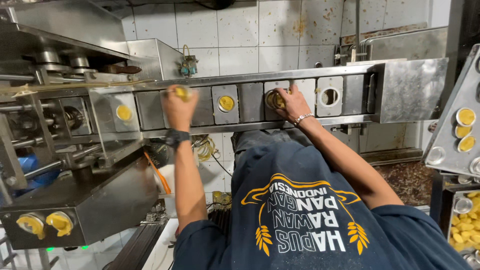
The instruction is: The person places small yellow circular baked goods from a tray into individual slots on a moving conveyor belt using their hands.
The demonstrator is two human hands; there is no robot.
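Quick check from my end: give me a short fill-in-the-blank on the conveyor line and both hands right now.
1. The left hand holds a small ____ piece over the conveyor.
2. The right hand presses a piece into a round ____.
3. The hole right of the right hand is ____.
4. The left wrist wears a black ____.

Missing words: yellow; hole; empty; watch

Behind my workstation: white tiled wall [240, 35], grout stained rusty near upper right; steel pipes [357, 30] running down; pale tiled floor [220, 175] below, evenly lit.
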